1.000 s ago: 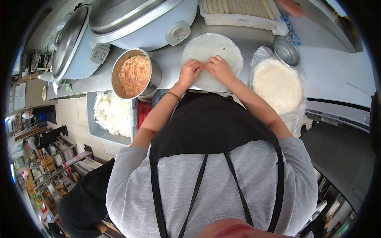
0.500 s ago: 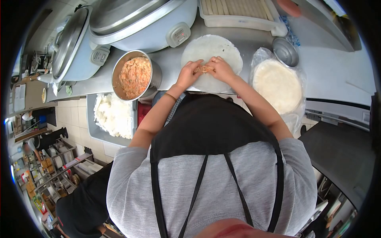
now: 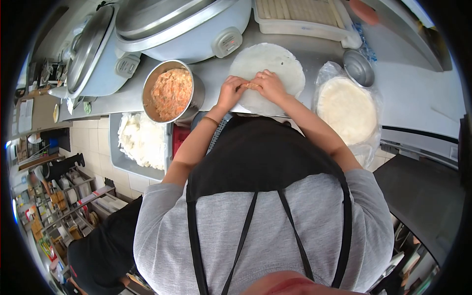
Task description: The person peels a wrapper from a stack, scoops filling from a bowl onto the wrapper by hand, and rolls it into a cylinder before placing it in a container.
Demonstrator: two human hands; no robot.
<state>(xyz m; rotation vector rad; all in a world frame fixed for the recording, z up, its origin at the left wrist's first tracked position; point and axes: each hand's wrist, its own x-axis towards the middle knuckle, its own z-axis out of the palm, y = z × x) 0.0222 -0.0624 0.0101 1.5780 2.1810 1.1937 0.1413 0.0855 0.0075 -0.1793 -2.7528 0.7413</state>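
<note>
A thin round wrapper sheet [image 3: 268, 56] lies flat on the steel counter in front of me. Over its near half, an orange-pink strip of minced filling [image 3: 252, 86] is pinched between my two hands. My left hand [image 3: 232, 93] has its fingers closed at the filling's left end. From the other side, my right hand [image 3: 269, 87] closes over the right part of it, hiding most of the strip. More of the same minced mixture [image 3: 170, 94] fills a steel pot [image 3: 196, 93] to the left. On the right, a stack of round wrappers [image 3: 346, 110] sits on clear plastic.
Two large lidded cookers [image 3: 184, 37] stand at the back left. A white tray [image 3: 305, 28] of pale rolls is behind the wrapper, with a small metal bowl [image 3: 358, 69] to its right. Below the counter, a grey tub [image 3: 118, 160] holds white food. Another person's dark clothing [image 3: 101, 250] shows lower left.
My hands have drawn closer together, and the right one now covers more of the filling. The whole view has shifted slightly, with the counter items appearing farther right.
</note>
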